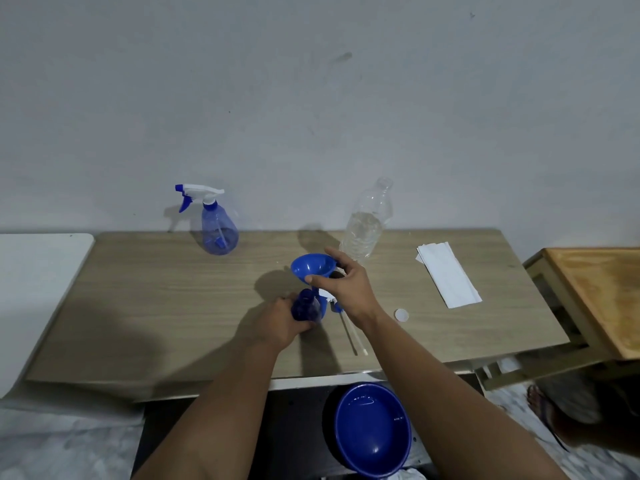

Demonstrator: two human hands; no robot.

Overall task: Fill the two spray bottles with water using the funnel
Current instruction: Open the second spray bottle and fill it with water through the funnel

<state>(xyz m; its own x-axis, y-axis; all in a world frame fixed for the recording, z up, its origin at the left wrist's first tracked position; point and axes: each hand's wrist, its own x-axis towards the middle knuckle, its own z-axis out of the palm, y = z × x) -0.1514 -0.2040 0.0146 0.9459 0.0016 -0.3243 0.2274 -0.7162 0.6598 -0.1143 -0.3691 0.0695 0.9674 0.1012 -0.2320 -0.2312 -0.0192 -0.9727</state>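
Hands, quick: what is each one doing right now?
Left hand: grips the open blue plastic spray bottle.
Right hand: fingers pinch the blue plastic funnel over it.

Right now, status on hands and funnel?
Left hand grips open spray bottle. Right hand holds funnel, spout at bottle mouth. Water bottle uncapped behind, path clear.
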